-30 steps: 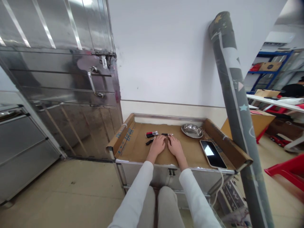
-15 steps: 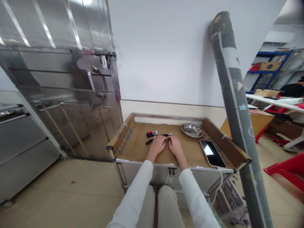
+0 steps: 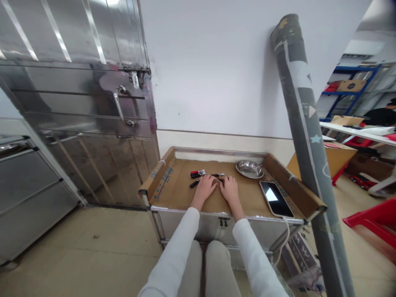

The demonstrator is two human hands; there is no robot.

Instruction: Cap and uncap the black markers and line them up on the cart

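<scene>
My left hand (image 3: 204,189) rests low over the cardboard-lined tabletop, its fingers curled. Whatever lies under those fingers is hidden. Close beside it, my right hand (image 3: 229,189) is closed, with a thin dark piece (image 3: 220,179) showing at its fingertips, too small to name. Just beyond both hands lies a slim black item with a pale end (image 3: 218,175). A black pen-like piece (image 3: 194,183) sticks out left of my left hand. Behind it, several short red and black pen-like pieces (image 3: 196,174) with silvery ends lie together.
A shallow round metal dish (image 3: 249,169) stands at the back right. Nearer is a phone (image 3: 276,199) with a white cable. Raised cardboard sides (image 3: 295,185) border the table. A long grey roll (image 3: 305,107) leans against the wall at right; a metal door (image 3: 93,103) is at left.
My fingers have shifted slightly around the small dark piece between the hands. The loose pieces, dish and phone lie where they were.
</scene>
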